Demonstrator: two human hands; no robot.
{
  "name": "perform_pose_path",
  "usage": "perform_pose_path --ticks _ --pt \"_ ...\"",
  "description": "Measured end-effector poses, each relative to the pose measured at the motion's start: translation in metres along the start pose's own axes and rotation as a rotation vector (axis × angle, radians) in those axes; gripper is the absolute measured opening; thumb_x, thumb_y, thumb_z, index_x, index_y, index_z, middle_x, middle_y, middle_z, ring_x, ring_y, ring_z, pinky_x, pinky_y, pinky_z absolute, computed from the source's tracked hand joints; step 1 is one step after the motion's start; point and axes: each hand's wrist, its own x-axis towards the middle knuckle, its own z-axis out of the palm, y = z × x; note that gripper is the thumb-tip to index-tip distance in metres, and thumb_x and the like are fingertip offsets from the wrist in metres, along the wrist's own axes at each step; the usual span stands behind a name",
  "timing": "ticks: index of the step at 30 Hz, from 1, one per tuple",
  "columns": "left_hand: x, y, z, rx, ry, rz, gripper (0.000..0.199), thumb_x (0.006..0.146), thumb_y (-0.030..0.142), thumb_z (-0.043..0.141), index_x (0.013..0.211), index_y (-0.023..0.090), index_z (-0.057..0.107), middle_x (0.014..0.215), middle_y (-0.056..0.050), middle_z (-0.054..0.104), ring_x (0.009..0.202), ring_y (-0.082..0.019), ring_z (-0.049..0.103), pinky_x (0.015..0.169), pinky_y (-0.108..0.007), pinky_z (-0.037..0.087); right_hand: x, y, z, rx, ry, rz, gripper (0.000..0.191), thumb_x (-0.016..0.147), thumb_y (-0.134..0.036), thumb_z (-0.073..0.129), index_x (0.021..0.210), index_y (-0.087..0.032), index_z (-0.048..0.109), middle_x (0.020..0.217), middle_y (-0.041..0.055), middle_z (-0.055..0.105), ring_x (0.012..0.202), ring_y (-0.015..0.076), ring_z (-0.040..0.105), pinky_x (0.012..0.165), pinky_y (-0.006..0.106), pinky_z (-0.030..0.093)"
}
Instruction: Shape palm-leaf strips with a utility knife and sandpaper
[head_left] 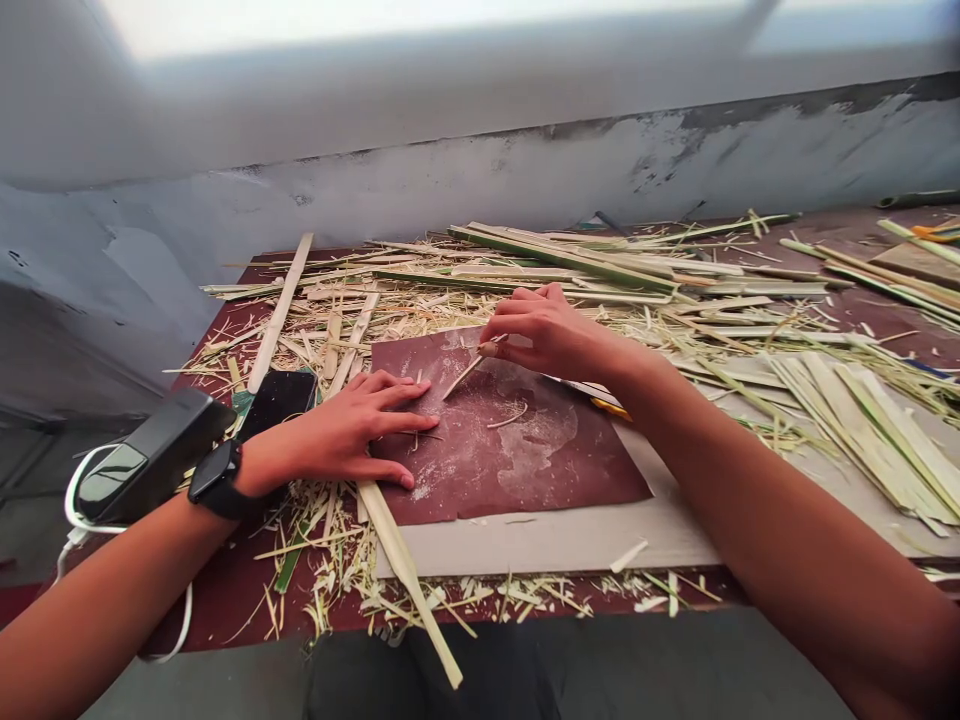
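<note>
My left hand [360, 425] lies with its fingers spread on the left edge of a dark red sheet [517, 460] dusted with pale powder. Above the sheet's upper middle, my right hand [544, 335] pinches a thin stick [465, 377], whose lower end points down-left at the sheet. A short curved sliver [508, 416] rests on the sheet, and small slivers lie by my left fingertips. Beneath the sheet is a pale board [555, 545]. A flat bamboo strip [409, 575] sticks out from under my left hand past the table's front edge.
Bamboo strips and shavings [570, 265] cover the back of the table. More flat strips [870, 430] lie on the board at the right. At the left are a black device [154, 460] with a white cable [75, 500] and a dark phone-like object [279, 402]. A wall [480, 180] stands behind.
</note>
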Motion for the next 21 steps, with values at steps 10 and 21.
perform_pose_path --ticks 10,21 --pt "0.0 0.0 0.001 0.005 0.004 0.006 0.067 0.09 0.058 0.07 0.146 0.026 0.056 0.162 -0.014 0.04 0.136 -0.037 0.044 0.112 -0.059 0.041 0.003 -0.012 0.0 0.004 -0.013 -0.004 0.047 0.106 -0.051 0.039 0.083 -0.021 0.067 0.079 0.0026 0.06 0.083 0.0192 0.046 0.08 0.038 0.021" --pt "0.0 0.0 0.001 -0.001 0.007 0.006 0.066 0.09 0.058 0.071 0.146 0.026 0.056 0.162 -0.014 0.04 0.136 -0.037 0.044 0.112 -0.059 0.041 0.004 -0.015 0.002 -0.085 -0.032 0.046 0.044 0.106 -0.042 0.036 0.078 -0.02 0.062 0.077 0.0027 0.059 0.081 0.0191 0.041 0.079 0.04 0.018"
